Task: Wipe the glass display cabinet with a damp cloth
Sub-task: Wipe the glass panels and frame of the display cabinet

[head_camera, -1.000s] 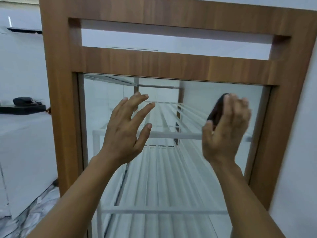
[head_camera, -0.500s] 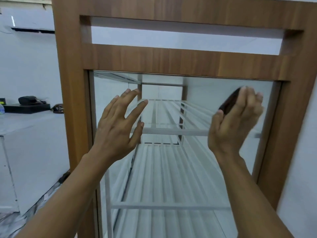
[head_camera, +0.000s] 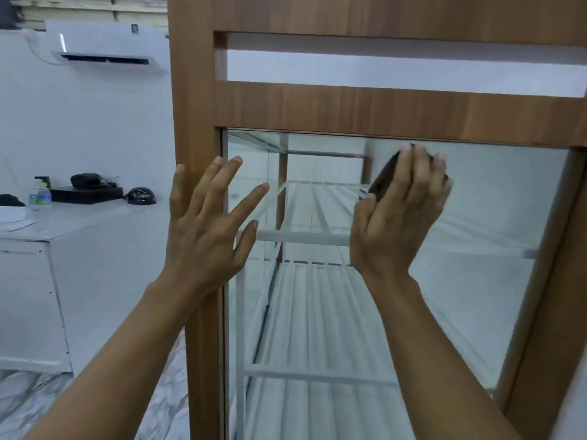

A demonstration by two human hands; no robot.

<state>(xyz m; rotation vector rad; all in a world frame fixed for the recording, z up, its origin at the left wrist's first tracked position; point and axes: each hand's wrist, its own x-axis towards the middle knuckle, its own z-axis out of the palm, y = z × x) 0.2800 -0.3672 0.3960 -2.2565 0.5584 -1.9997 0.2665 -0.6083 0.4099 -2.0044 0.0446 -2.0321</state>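
Note:
A wooden-framed display cabinet [head_camera: 197,100] fills the view, with a tall glass pane [head_camera: 482,236] and white slatted shelves behind it. My right hand [head_camera: 397,214] presses a dark cloth [head_camera: 382,177] flat against the upper middle of the glass, just under the top rail; most of the cloth is hidden by my fingers. My left hand [head_camera: 206,223] is raised with fingers spread, over the left frame post and the pane's left edge, holding nothing. Whether it touches the frame I cannot tell.
To the left stands a white counter [head_camera: 63,227] with a pump bottle [head_camera: 40,195], a black box [head_camera: 85,193] and a dark helmet [head_camera: 139,195]. An air conditioner [head_camera: 104,47] hangs on the wall above. Marble-patterned floor [head_camera: 28,398] lies at lower left.
The view has swung left, so the cabinet sits further right in frame. My right hand with the cloth has moved up toward the top rail. My left hand now lies over the left post.

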